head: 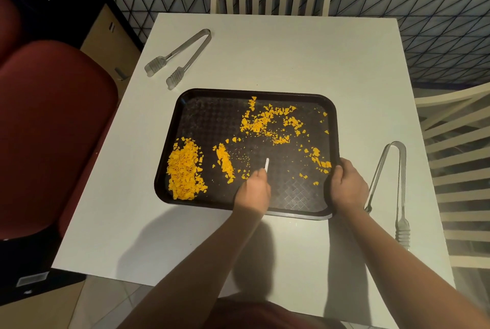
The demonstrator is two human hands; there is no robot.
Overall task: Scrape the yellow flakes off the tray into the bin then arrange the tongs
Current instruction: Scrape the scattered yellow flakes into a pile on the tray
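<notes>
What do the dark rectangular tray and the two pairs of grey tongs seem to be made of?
The dark rectangular tray looks like moulded plastic: matt, with a fine embossed pattern on its floor and rounded corners. The grey tongs at the far left and the grey tongs at the right look like polished metal, probably stainless steel, with a thin reflective band and ribbed tips.

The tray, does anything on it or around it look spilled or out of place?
Yes. Yellow flakes are strewn loose over the black tray, with a denser heap at its left end. Two tongs lie apart on the white table, on opposite sides of the tray, pointing different ways.
</notes>
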